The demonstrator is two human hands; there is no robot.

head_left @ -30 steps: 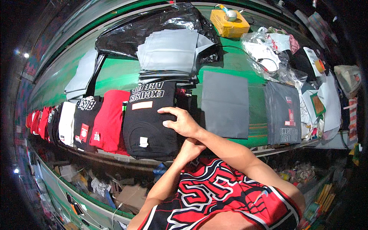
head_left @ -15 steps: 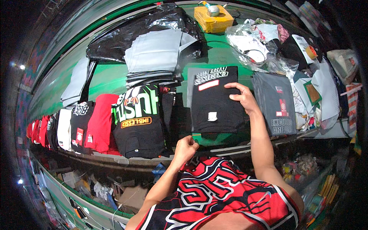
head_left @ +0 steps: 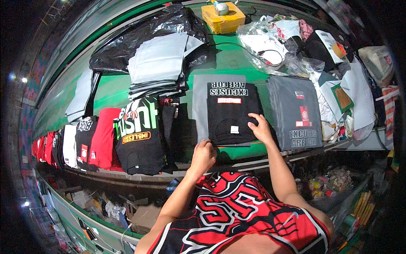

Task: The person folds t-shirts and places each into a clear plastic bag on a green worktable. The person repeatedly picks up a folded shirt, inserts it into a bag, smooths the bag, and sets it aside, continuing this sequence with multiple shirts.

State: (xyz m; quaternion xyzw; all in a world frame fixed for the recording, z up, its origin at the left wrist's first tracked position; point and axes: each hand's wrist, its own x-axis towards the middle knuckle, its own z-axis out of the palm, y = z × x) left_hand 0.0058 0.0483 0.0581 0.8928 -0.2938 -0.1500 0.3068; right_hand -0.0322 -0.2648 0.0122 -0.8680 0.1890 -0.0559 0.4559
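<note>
A folded black T-shirt with white lettering and a small white tag lies on a flat grey plastic bag, which shows around its left and top. My right hand has its thumb and fingers apart at the shirt's right edge. My left hand is closed, fingertips at the near left corner of shirt and bag; what it grips is hidden. Left of these lies a black shirt with green-and-white print. To the right is a packed grey bag with a garment showing through.
Red, white and black folded garments form a row leftward. Grey bag stacks, black plastic and a yellow block lie behind on the green worktop. Loose clear bags and papers crowd the right. A cluttered shelf sits below.
The black shirt has moved right from its pile onto the grey bag, uncovering the green-print shirt. My right hand went right with it; my left hand rose to the bag's near corner.
</note>
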